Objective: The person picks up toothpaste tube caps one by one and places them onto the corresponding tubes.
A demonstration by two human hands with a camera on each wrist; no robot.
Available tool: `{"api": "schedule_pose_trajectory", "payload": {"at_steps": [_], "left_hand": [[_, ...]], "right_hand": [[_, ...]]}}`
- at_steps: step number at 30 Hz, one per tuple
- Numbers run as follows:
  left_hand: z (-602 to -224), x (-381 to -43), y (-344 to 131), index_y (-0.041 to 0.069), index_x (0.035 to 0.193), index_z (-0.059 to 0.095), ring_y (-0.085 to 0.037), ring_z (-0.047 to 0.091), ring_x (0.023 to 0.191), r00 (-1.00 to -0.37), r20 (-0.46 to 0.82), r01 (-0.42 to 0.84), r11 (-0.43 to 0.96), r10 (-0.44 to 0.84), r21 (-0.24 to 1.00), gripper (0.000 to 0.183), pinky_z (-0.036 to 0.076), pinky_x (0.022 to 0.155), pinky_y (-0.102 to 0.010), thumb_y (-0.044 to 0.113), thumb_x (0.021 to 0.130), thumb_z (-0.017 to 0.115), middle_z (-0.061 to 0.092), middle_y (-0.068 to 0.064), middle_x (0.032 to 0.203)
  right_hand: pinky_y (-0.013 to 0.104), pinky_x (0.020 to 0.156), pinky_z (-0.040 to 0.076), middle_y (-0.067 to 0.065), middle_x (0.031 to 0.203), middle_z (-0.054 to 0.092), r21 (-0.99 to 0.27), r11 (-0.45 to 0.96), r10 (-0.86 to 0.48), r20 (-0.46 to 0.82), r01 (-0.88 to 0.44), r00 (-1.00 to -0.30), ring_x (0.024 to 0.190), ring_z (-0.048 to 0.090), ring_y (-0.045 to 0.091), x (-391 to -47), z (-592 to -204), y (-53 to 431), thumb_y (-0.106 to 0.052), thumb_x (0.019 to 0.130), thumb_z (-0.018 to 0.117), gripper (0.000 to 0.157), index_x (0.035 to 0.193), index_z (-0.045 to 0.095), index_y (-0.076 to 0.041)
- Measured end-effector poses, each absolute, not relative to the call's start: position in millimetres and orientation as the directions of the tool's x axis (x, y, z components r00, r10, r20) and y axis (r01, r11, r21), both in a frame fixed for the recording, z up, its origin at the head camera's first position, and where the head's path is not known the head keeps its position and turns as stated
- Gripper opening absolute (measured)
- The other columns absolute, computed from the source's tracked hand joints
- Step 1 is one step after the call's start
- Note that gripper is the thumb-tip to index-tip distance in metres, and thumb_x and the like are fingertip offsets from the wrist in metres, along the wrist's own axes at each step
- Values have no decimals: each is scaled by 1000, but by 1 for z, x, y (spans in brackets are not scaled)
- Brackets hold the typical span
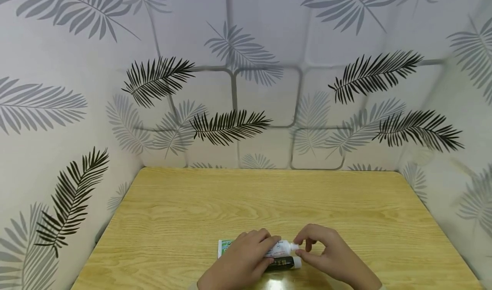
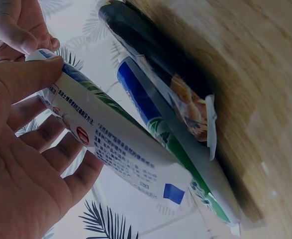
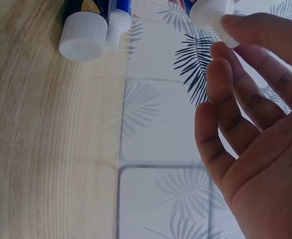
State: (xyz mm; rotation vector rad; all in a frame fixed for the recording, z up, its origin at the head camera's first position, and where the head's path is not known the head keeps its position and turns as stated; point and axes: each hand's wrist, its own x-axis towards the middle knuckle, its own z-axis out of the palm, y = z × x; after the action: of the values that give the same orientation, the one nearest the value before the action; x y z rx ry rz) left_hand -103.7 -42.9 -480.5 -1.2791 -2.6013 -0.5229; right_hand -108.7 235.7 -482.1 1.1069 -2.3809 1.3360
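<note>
My left hand (image 1: pixel 244 258) grips a white toothpaste tube (image 2: pixel 111 129) between thumb and fingers, printed with text and a blue and green band. At the tube's right end, the thumb and fingertips of my right hand (image 1: pixel 332 251) pinch its small white cap (image 3: pixel 226 34). The other right fingers curve loosely beside it. Below the held tube in the head view lies a black toothpaste tube (image 1: pixel 283 263) with a white cap. Between them in the left wrist view is another tube (image 2: pixel 158 129), blue, green and white. My left hand partly covers the tubes in the head view.
The tubes are near the front of a wood-grain table (image 1: pixel 269 200). Behind it and at the sides stands a pale wall covering (image 1: pixel 265 149) with a leaf pattern. A bright reflection shows on the tabletop below the black tube.
</note>
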Motion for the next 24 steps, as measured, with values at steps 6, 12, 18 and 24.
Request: {"api": "schedule_pose_trajectory", "payload": {"at_steps": [6,12,18,24], "left_hand": [[-479,-104,-42,16,143,64,-5,60,94,-601,327,798,563,729,214,42,51,81,-24,26,103,71,66,6,117],[-477,-103,-41,15,142,65,-4,60,94,-599,333,800,562,728,210,41,50,79,-22,26,103,71,67,7,117],[-476,-104,-40,15,141,66,-4,61,94,-596,336,802,565,729,197,40,50,79,-22,27,103,71,67,7,116],[-478,-104,-39,16,142,65,-4,61,96,-602,326,798,562,729,215,40,51,79,-22,27,104,70,67,7,117]], "right_hand": [[28,72,57,-13,98,75,-698,373,-500,404,-611,-766,77,64,3,-107,-479,236,-12,96,79,17,105,75,-26],[28,66,55,-15,92,73,-736,431,-485,299,-522,-822,75,62,2,-106,-476,236,-21,102,73,7,100,76,-28],[30,68,55,-16,90,73,-731,471,-474,261,-493,-841,74,62,1,-107,-474,236,-27,103,71,8,97,76,-30],[29,73,55,-15,98,74,-715,469,-477,288,-518,-830,76,62,1,-106,-475,236,-27,103,72,5,104,75,-30]]}}
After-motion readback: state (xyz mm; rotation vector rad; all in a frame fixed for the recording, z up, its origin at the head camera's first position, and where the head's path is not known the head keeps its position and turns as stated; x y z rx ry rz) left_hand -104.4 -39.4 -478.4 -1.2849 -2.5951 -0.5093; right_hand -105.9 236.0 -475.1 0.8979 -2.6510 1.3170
